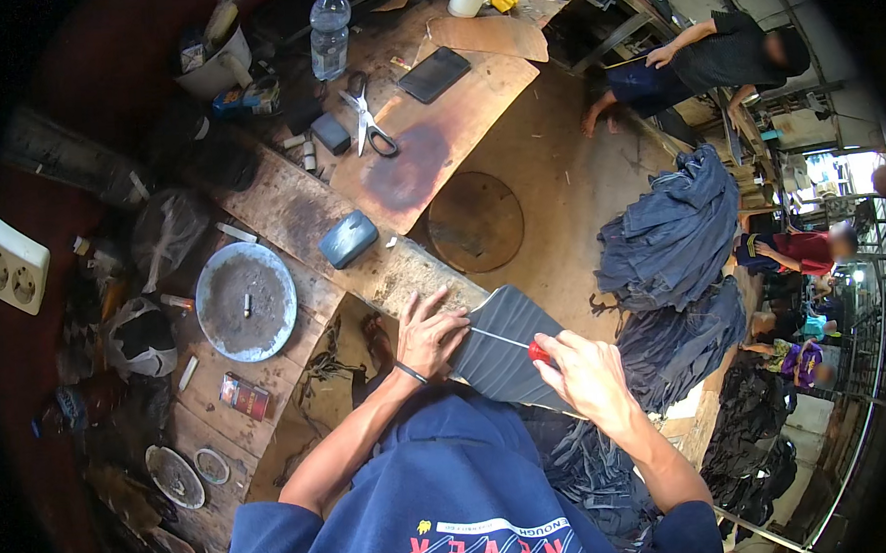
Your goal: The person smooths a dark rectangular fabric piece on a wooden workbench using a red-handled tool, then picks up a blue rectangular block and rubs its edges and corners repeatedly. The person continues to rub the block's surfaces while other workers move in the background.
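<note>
My right hand (580, 369) is closed round the red handle of a screwdriver-like tool (501, 340) with a long, thin metal shaft. The shaft points left across a dark grey sheet (512, 358) marked with pale parallel lines, which lies in front of my body. The tip ends at the fingers of my left hand (431, 329), which wears a dark wristband. Those fingers are bent and pressed at the sheet's left edge, beside the end of a worn wooden plank (418, 278). Whether they pinch the tip, the sheet or both is hidden.
On the bench lie a dark block (348, 239), scissors (366, 120), a phone (434, 75) and a water bottle (330, 32). An ash-filled plate (246, 302) sits at left. Dark cloth heaps (671, 229) are at right, with other people beyond.
</note>
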Demonstrator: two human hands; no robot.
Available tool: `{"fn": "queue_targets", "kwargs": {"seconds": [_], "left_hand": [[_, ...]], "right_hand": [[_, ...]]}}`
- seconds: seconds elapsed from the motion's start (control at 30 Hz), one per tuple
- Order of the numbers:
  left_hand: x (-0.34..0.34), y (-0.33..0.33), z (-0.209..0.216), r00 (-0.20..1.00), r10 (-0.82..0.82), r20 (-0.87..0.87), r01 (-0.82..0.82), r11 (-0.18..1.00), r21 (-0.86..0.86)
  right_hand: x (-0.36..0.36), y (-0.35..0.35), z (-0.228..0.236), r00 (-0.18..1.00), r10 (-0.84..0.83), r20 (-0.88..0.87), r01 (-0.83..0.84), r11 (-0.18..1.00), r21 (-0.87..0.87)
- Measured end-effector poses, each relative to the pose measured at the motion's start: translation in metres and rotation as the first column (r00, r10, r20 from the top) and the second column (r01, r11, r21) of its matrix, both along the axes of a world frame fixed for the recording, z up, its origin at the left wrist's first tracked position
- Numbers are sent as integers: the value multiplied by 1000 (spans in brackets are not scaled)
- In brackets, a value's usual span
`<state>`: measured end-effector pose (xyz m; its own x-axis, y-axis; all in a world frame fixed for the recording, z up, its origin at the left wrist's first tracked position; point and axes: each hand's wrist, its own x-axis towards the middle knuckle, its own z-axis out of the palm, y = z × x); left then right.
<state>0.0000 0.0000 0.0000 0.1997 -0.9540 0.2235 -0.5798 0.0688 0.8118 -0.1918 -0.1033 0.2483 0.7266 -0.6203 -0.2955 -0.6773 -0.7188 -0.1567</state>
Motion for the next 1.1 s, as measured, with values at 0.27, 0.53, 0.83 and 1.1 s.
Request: {"fn": "queue_targets", "kwargs": {"seconds": [0.27,0.53,0.83,1.1], "left_hand": [[-3,-3,-4,1000,18,-5,-18,999,-28],[0,0,-2,1000,-2,-2,2,1000,10],[-1,1,-4,1000,0,17,0,1000,7],[-2,3,-5,999,-4,37,3,999,35]], "right_hand": [[20,-10,1,972,201,-121,-210,975,-70],[69,-4,31,865,489,-111,-497,865,-68],[79,-8,34,910,413,-46,-416,904,-97],[79,-3,25,913,405,41,-398,909,-121]]}}
